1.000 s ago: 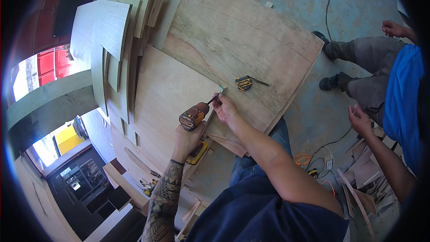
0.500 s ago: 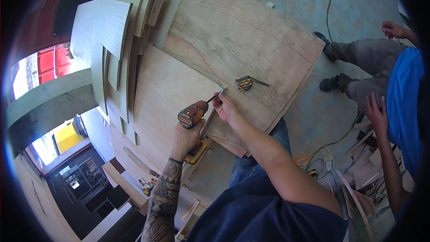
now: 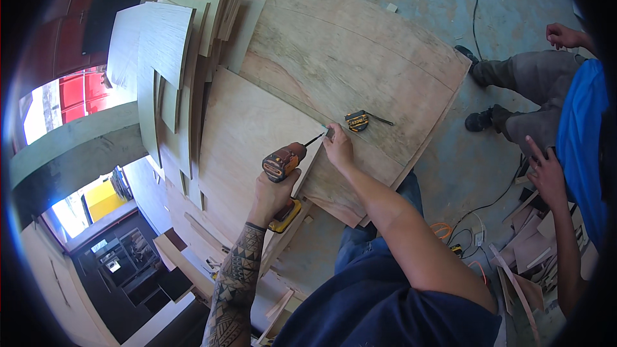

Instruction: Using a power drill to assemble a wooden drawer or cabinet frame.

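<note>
My left hand [image 3: 272, 194] is wrapped round the grip of a cordless drill [image 3: 283, 162], with a yellow battery below. The long bit [image 3: 313, 139] points up and right to the near corner of a smaller plywood panel [image 3: 250, 115], which overlaps a larger plywood sheet [image 3: 366, 45]. At that corner my right hand [image 3: 339, 149] has its fingertips pinched together, close to the bit's tip. What they hold is too small to make out. A small bluish-green mark or piece shows by the fingertips. Just beyond lies a black and yellow tape measure [image 3: 355, 121] on the larger sheet.
Plywood pieces [image 3: 164, 45] stand stacked on the left. A person in a blue shirt [image 3: 581, 115] is at the right, hand near the thigh. Wood offcuts [image 3: 533, 238], an orange cord [image 3: 441, 228] and a black cable [image 3: 477, 9] lie on the floor.
My right hand has moved from beside the drill bit up to the panel's corner. The bit's tip now shows bare near the fingertips. The other person's lower hand has shifted its fingers.
</note>
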Motion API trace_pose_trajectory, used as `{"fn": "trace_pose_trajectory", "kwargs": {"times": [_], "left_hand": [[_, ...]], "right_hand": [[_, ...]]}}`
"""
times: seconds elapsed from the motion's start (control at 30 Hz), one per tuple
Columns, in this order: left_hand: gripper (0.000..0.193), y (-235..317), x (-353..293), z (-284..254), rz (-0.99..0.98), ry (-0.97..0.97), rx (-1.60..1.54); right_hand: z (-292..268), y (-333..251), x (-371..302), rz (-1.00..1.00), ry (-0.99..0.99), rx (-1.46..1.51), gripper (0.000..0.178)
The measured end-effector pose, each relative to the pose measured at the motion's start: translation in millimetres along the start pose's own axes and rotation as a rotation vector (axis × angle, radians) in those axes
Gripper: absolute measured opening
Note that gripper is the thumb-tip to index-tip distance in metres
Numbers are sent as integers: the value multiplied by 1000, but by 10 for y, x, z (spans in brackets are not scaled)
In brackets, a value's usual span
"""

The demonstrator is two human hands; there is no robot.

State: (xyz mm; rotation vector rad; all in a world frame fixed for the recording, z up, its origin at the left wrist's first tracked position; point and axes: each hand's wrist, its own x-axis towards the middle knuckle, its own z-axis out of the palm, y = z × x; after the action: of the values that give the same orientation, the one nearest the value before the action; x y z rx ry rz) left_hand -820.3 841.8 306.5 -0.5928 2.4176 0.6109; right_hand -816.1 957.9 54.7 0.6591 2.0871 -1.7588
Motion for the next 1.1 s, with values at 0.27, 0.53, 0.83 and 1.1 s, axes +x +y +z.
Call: {"fn": "trace_pose_trajectory", "kwargs": {"times": [0.27, 0.53, 0.83, 1.1], "left_hand": [[44, 120, 56, -102, -71, -70, 30], [45, 37, 25, -79, -33, -61, -11], [46, 6, 50, -61, 109, -18, -25], [44, 111, 42, -145, -12, -62, 41]], "right_hand": [[21, 111, 59, 21, 2, 40, 45], [-304, 348, 311, -177, -257, -92, 51], [-318, 351, 281, -259, -189, 45, 41], [-212, 281, 169, -179, -157, 78, 51]]}}
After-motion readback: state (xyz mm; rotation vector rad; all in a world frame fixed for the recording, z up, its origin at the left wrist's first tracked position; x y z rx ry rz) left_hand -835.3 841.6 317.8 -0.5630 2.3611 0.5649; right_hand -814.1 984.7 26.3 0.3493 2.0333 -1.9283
